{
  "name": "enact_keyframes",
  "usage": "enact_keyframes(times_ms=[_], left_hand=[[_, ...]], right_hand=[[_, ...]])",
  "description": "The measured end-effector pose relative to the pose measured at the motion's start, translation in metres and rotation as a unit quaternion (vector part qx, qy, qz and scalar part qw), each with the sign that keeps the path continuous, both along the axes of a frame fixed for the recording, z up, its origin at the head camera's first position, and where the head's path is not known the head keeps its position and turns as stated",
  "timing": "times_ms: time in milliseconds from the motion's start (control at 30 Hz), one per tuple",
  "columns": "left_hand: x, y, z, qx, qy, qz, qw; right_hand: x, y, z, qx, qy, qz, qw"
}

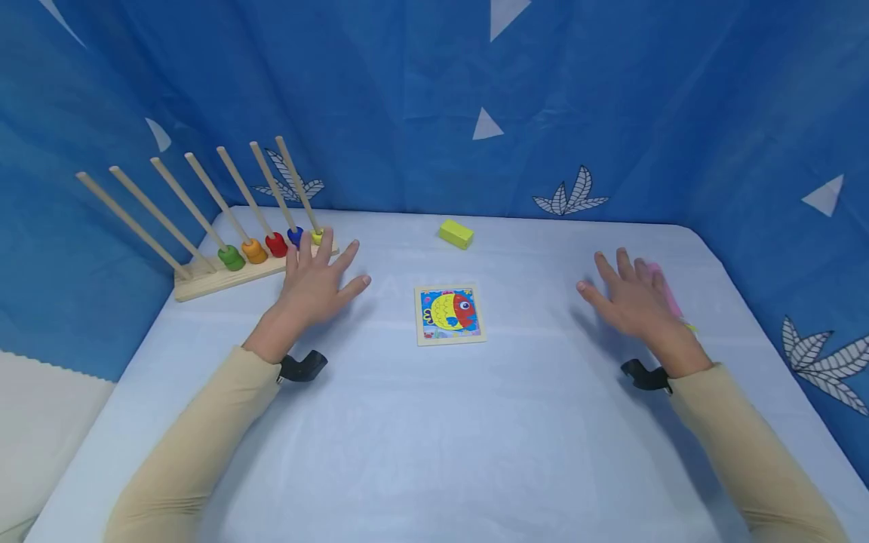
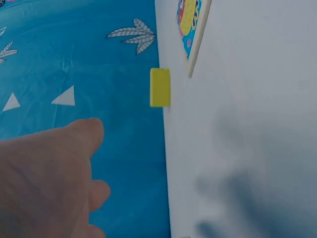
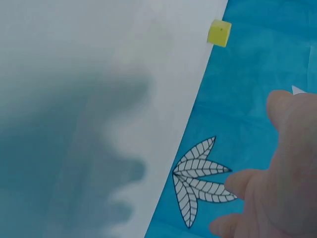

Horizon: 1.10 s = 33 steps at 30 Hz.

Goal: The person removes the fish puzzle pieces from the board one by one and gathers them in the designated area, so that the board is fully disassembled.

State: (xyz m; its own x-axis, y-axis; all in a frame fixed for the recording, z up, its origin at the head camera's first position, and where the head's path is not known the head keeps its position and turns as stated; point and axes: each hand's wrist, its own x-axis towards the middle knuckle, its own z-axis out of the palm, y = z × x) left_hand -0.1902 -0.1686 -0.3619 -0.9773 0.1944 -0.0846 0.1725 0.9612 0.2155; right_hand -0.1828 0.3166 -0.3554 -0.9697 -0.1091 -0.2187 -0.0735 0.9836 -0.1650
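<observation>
My left hand hovers over the left side of the table with its fingers spread and nothing in its grasp. Just beyond its fingertips stands a wooden bead abacus, whose upright pegs carry green, orange, red, blue and yellow beads at the bottom. On the right, my right hand is held above the table, fingers apart and holding nothing. It partly hides a pink object lying beneath and beyond it. Between the hands lies a square fish puzzle in a pale wooden frame. Behind that sits a yellow-green block.
A white cloth covers the table. Blue curtain with white triangles and leaf prints hangs along the back and both sides. A small camera is strapped at the left wrist and another camera at the right.
</observation>
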Motion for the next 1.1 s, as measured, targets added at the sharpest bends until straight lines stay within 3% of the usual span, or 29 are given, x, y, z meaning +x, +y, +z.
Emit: enact_keyframes(times_ms=[300, 767, 1100], left_hand=[[0.004, 0.023, -0.012, 0.004, -0.019, -0.018, 0.9996], [0.018, 0.066, -0.043, 0.032, -0.053, -0.082, 0.9948], [0.025, 0.075, -0.05, 0.037, -0.081, -0.082, 0.9926]], right_hand=[[-0.009, -0.025, -0.004, -0.008, 0.022, 0.019, 1.0], [-0.025, -0.097, -0.009, -0.019, 0.035, 0.07, 0.997], [-0.029, -0.14, -0.019, -0.052, 0.044, 0.14, 0.988]])
